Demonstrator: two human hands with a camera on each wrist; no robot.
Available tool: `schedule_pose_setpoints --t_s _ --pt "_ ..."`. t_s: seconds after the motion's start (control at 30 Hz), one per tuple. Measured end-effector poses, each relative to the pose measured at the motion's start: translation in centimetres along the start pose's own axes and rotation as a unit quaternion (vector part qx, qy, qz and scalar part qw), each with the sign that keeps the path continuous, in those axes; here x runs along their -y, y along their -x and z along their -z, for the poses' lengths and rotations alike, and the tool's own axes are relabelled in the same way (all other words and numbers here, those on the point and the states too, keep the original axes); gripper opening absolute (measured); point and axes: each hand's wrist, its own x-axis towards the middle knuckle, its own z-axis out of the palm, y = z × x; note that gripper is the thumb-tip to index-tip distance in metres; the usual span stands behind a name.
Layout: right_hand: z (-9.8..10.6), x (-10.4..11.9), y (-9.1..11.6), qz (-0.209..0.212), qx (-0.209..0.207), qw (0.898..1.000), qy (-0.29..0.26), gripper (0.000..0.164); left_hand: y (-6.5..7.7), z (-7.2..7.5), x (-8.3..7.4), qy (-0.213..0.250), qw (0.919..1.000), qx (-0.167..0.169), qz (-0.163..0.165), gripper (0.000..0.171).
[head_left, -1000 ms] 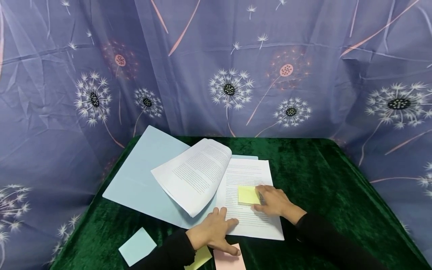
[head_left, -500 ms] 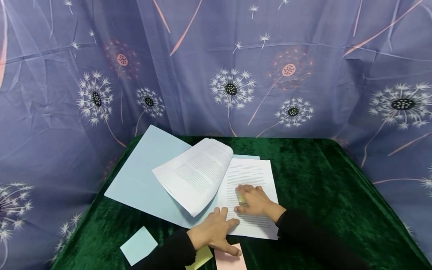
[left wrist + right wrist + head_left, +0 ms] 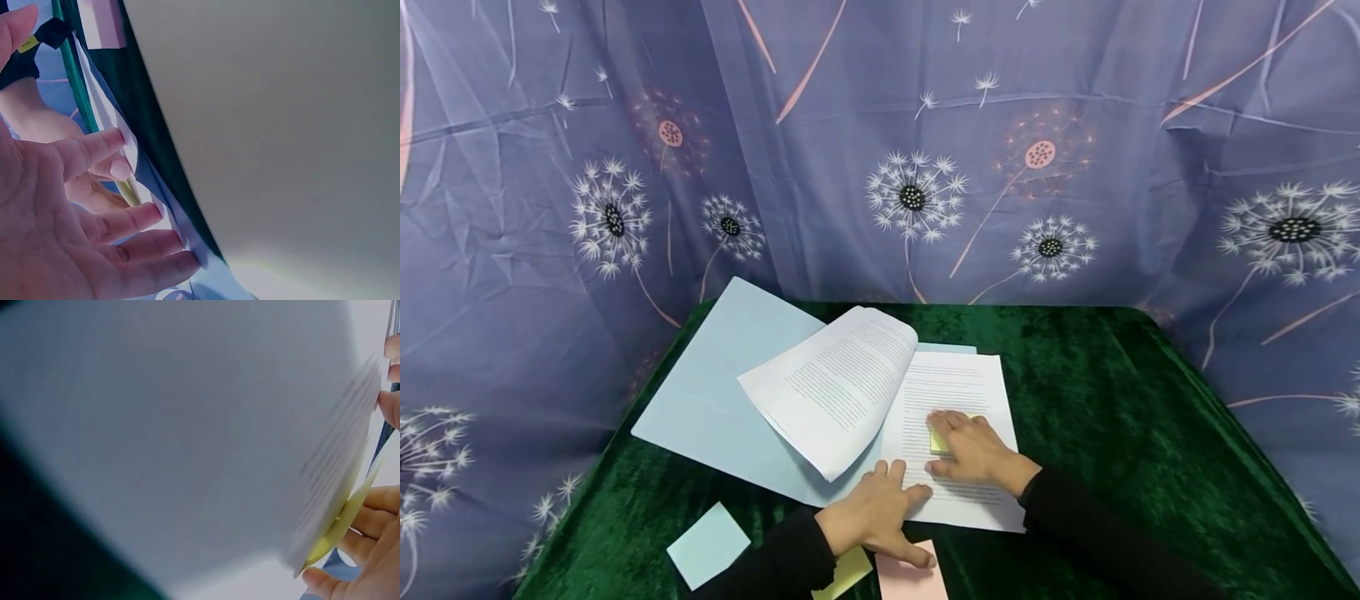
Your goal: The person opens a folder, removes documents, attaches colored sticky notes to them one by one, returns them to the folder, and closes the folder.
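Note:
My right hand [image 3: 973, 450] lies flat over a yellow sticky note [image 3: 937, 442] on the printed page [image 3: 955, 379]. Its fingers stretch across the note, and the thumb is at the lower edge. In the right wrist view the yellow sticky note [image 3: 344, 519] bows between the page and the right hand [image 3: 375, 544]. My left hand [image 3: 880, 510], fingers spread, rests at the page's lower left corner. Its thumb reaches over a pink sticky note pad [image 3: 913, 581]. The left wrist view shows the left hand [image 3: 106, 231] with straight fingers and nothing gripped.
Several printed sheets [image 3: 835, 387] are turned over to the left and curl upward. Below them lies a light blue folder [image 3: 707, 392]. A pale blue sticky pad [image 3: 708, 546] and a second yellow pad [image 3: 848, 575] lie on the green cloth [image 3: 1112, 417] near the front.
My right hand has slid left from the yellow note's right edge to cover most of it, then shifted slightly back to the right. The left hand stays in place.

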Motion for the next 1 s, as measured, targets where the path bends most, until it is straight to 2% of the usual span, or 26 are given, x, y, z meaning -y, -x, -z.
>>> schedule_pose_setpoints --t_s 0.5,1.0 --pt "0.7 -3.1 3.4 -0.032 -0.027 0.999 0.02 0.072 -0.2 -0.1 0.0 0.019 0.9998 -0.001 0.005 0.079" --pt "0.9 -3.7 4.0 -0.042 -0.024 0.999 0.022 0.071 0.0 0.0 0.0 0.011 0.9999 0.002 0.01 0.078"
